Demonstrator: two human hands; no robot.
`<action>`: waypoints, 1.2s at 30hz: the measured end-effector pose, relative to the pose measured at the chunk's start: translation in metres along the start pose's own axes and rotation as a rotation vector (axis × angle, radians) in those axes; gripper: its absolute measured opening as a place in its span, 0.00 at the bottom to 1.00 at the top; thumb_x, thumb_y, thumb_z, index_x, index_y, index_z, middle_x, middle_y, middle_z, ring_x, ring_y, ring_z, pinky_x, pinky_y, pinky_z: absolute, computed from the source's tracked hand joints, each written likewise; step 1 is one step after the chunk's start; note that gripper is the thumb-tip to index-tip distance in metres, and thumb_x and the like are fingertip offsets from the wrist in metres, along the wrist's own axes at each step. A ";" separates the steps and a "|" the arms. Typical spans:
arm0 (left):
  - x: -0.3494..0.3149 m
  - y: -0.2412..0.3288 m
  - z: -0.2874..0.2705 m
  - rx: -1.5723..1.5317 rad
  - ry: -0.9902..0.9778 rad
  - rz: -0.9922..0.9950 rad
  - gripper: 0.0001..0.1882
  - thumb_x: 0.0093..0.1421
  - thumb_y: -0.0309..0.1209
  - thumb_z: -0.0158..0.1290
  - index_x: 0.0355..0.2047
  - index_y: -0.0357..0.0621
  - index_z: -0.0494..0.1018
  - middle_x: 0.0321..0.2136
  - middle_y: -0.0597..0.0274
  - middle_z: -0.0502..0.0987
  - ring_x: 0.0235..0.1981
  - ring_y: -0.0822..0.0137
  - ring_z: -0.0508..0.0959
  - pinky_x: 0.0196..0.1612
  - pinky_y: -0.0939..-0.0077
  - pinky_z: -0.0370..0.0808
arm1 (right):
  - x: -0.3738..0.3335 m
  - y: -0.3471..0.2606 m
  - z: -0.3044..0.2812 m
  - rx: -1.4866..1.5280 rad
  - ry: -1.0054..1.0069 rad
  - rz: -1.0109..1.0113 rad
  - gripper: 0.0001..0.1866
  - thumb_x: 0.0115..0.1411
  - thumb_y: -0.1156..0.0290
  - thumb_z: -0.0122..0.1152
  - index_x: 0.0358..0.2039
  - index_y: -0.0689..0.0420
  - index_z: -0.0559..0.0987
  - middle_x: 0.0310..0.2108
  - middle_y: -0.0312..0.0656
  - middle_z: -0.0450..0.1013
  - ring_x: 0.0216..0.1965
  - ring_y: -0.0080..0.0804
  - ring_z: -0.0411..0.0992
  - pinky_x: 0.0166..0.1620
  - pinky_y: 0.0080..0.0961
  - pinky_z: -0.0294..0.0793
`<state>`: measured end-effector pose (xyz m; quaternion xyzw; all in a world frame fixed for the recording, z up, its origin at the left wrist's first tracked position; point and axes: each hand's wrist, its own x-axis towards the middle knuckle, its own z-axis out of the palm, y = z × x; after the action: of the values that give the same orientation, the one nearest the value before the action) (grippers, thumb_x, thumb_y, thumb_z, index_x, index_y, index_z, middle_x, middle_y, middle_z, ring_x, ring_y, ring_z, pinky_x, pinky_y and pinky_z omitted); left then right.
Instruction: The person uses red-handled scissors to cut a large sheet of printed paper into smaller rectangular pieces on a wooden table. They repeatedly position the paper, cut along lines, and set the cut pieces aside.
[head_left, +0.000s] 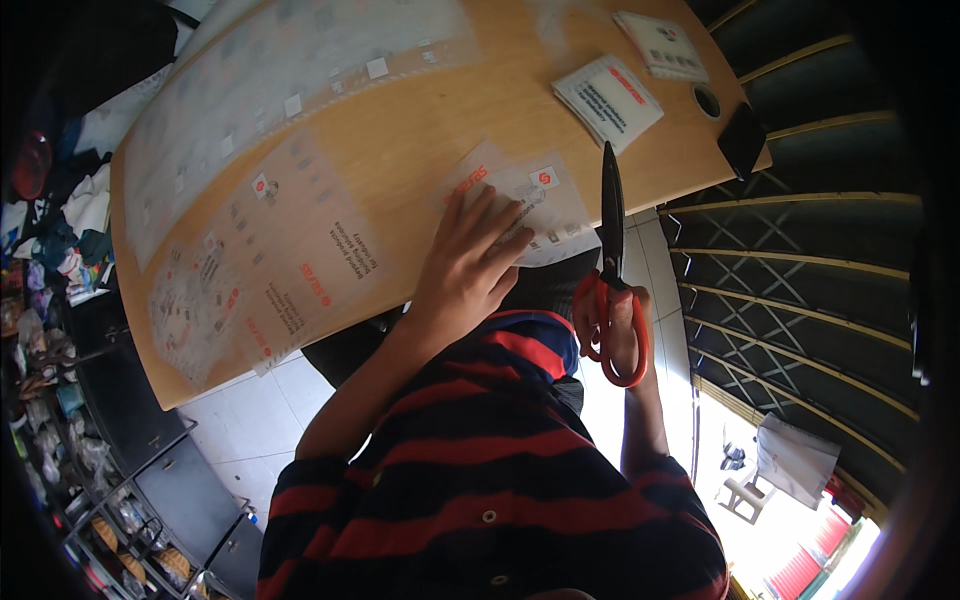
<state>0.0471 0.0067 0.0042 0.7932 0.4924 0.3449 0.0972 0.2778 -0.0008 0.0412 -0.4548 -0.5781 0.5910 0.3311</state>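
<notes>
My left hand [468, 255] lies flat with its fingers spread on a translucent printed plastic sheet [562, 205], close to the table's near edge. One corner of the sheet juts past that edge. My right hand [626, 325] grips a pair of scissors [612, 215] by the red handles, just off the table's edge. The dark blades point up and away beside the sheet's right end and look closed together. Left of my left hand, a larger translucent printed sheet [325, 225] is spread over the tabletop.
The wooden table [430, 115] carries a long translucent sheet [260, 75] at the far left. Printed plastic pieces are stacked [610, 105] on the right, with a second stack [665, 50] behind. A flat black object [741, 142] rests at the right corner. Folding metal gates [790, 235] stand to the right.
</notes>
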 end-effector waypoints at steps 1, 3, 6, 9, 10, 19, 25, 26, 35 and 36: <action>-0.001 0.001 -0.002 -0.017 0.008 -0.006 0.22 0.47 0.23 0.63 0.45 0.41 0.76 0.52 0.52 0.74 0.58 0.48 0.70 0.64 0.40 0.61 | 0.000 0.002 -0.001 0.020 0.000 -0.001 0.37 0.68 0.37 0.42 0.19 0.61 0.69 0.13 0.38 0.67 0.12 0.23 0.67 0.16 0.19 0.62; -0.007 -0.003 -0.001 -0.048 0.149 0.014 0.19 0.47 0.21 0.62 0.42 0.40 0.77 0.46 0.55 0.77 0.52 0.51 0.75 0.60 0.46 0.68 | -0.001 0.011 -0.001 0.136 -0.012 0.033 0.34 0.68 0.40 0.45 0.20 0.60 0.69 0.13 0.36 0.65 0.13 0.21 0.65 0.15 0.18 0.59; -0.007 -0.011 -0.016 -0.041 0.320 0.014 0.17 0.47 0.19 0.60 0.40 0.41 0.78 0.40 0.58 0.80 0.43 0.56 0.80 0.51 0.57 0.76 | -0.005 0.026 0.005 0.372 -0.040 0.025 0.28 0.66 0.44 0.53 0.26 0.60 0.69 0.17 0.35 0.62 0.15 0.21 0.63 0.13 0.16 0.55; -0.010 -0.030 -0.068 0.099 0.476 -0.016 0.20 0.44 0.15 0.56 0.40 0.42 0.78 0.40 0.58 0.81 0.40 0.57 0.82 0.45 0.66 0.79 | 0.000 0.027 0.009 0.198 -0.073 0.012 0.35 0.66 0.36 0.43 0.22 0.59 0.69 0.13 0.37 0.63 0.11 0.22 0.61 0.12 0.17 0.53; -0.016 -0.033 -0.094 0.160 0.504 -0.054 0.22 0.43 0.14 0.55 0.41 0.42 0.79 0.41 0.57 0.81 0.40 0.57 0.82 0.46 0.67 0.79 | 0.003 0.027 0.013 0.133 -0.079 -0.010 0.37 0.66 0.33 0.39 0.21 0.59 0.68 0.11 0.38 0.63 0.10 0.22 0.60 0.12 0.18 0.52; -0.163 -0.077 -0.260 0.783 0.665 -0.538 0.23 0.50 0.13 0.53 0.47 0.43 0.80 0.51 0.55 0.78 0.54 0.52 0.77 0.58 0.61 0.71 | 0.022 0.014 0.041 -0.063 -0.159 -0.102 0.41 0.68 0.34 0.34 0.18 0.61 0.72 0.10 0.38 0.65 0.11 0.22 0.61 0.15 0.19 0.54; -0.229 -0.103 -0.216 0.751 0.248 -0.920 0.22 0.59 0.34 0.60 0.53 0.42 0.76 0.57 0.49 0.73 0.63 0.45 0.67 0.65 0.43 0.57 | 0.027 0.001 0.059 -0.142 -0.195 -0.147 0.41 0.68 0.35 0.36 0.17 0.62 0.75 0.10 0.37 0.65 0.10 0.21 0.62 0.15 0.21 0.54; -0.222 -0.097 -0.212 0.789 0.225 -0.952 0.24 0.59 0.38 0.61 0.54 0.42 0.75 0.58 0.48 0.72 0.64 0.44 0.65 0.66 0.38 0.54 | 0.028 0.002 0.059 -0.160 -0.201 -0.155 0.41 0.68 0.36 0.37 0.18 0.62 0.75 0.10 0.37 0.65 0.10 0.21 0.62 0.15 0.21 0.54; -0.104 -0.035 -0.096 0.352 0.050 -0.479 0.33 0.57 0.46 0.60 0.56 0.37 0.70 0.65 0.44 0.61 0.67 0.40 0.57 0.65 0.34 0.51 | 0.022 -0.001 0.061 -0.131 -0.267 -0.025 0.41 0.65 0.32 0.39 0.20 0.62 0.74 0.12 0.36 0.65 0.11 0.20 0.62 0.16 0.21 0.57; -0.095 -0.028 -0.089 0.320 0.031 -0.494 0.33 0.56 0.47 0.60 0.57 0.40 0.69 0.66 0.46 0.59 0.68 0.41 0.55 0.66 0.35 0.50 | 0.020 -0.003 0.060 -0.145 -0.274 -0.007 0.41 0.65 0.32 0.39 0.19 0.62 0.73 0.12 0.35 0.65 0.11 0.20 0.62 0.17 0.21 0.58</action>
<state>-0.0565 -0.0763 0.0133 0.6492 0.7202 0.2406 0.0445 0.2150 -0.0050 0.0364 -0.3909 -0.6605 0.6030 0.2174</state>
